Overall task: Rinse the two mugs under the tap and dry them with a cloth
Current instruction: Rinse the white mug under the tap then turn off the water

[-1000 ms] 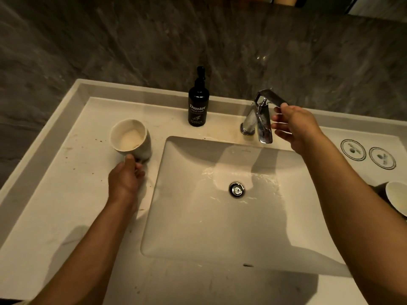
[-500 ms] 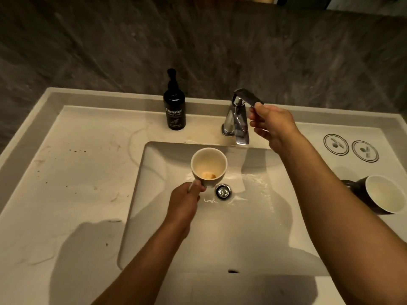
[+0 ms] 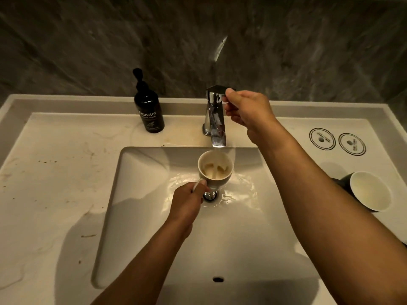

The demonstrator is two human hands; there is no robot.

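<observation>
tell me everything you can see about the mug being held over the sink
The light mug is cream or off-white and looks ceramic, with a rounded body and a pale handle on its near side. The left hand grips that handle and holds the mug upright over the basin, above the drain and just below the tap spout. Inside, cloudy brownish liquid swirls, apparently water running in. The right hand holds the tap lever and does not touch the mug.

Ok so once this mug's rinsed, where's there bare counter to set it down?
The counter left of the basin, in front of the soap bottle, is bare though speckled. The right side is crowded: the dark mug lies there near two round coasters, under the right hand's arm.
</observation>
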